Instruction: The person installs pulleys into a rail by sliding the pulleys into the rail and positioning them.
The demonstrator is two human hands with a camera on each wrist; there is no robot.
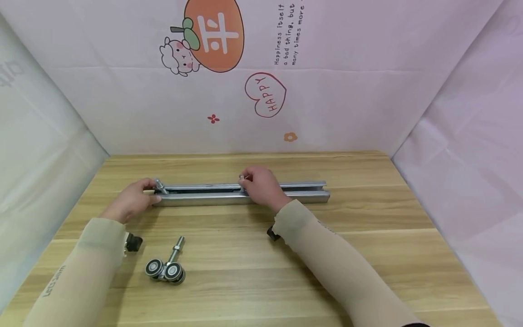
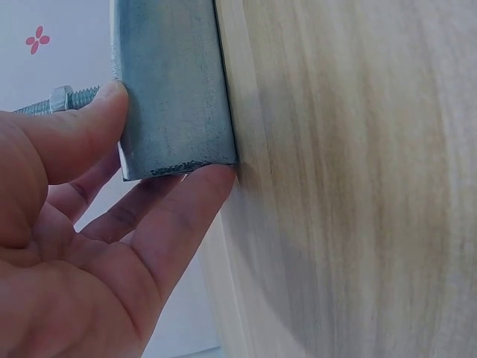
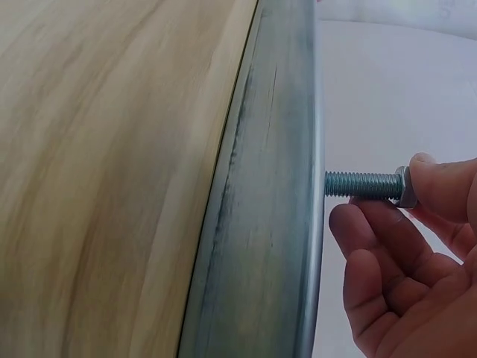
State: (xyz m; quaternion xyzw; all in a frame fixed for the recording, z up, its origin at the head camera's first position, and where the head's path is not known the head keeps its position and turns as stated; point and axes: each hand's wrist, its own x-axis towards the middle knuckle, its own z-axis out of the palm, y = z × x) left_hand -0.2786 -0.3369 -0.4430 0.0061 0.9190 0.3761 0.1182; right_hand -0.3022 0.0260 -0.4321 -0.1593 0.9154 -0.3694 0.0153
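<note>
A silver metal rail (image 1: 204, 200) with a slot along its top lies across the wooden table. At its left end my left hand (image 1: 132, 200) grips the rail, thumb on the side wall and fingers against the end edge in the left wrist view. Beside that thumb a threaded bolt with a nut (image 2: 61, 99) stands up out of the slot. Near the rail's middle my right hand (image 1: 263, 186) pinches a second threaded bolt (image 3: 364, 185) at its nut, thumb on top. That bolt also rises from the slot; its lower end is hidden inside the rail.
In front of the rail, toward the left, a roller trolley (image 1: 165, 271) with black-rimmed wheels and a threaded bolt lies on the wooden table (image 1: 229, 272). A printed white cloth (image 1: 347, 100) hangs behind the table, and more cloth encloses both sides.
</note>
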